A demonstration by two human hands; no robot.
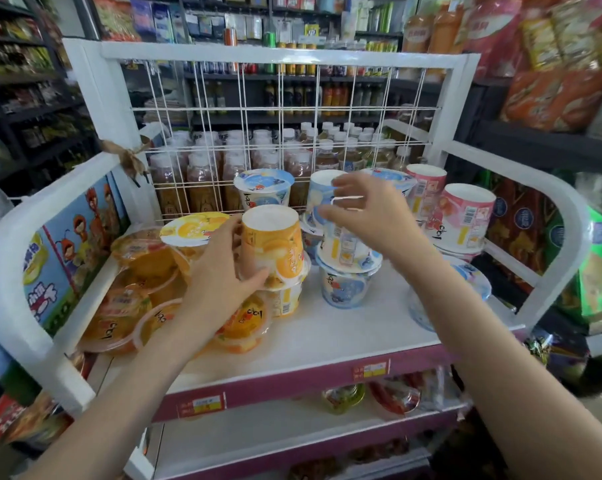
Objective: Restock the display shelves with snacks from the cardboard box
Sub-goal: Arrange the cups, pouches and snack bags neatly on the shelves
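Gripped, with left hand, an inverted orange-yellow plastic snack cup stacked on another orange cup at the middle of the white top display shelf, and clasped, with right hand, an inverted pale-blue snack cup just right of it, atop stacked blue cups.

Setting was small retail shop. White display stand with wire grid back held snack cups; price labels lined purple shelf edge. Bottled drinks stood behind grid; dark wall shelving carried cans, bottles, packaged goods.
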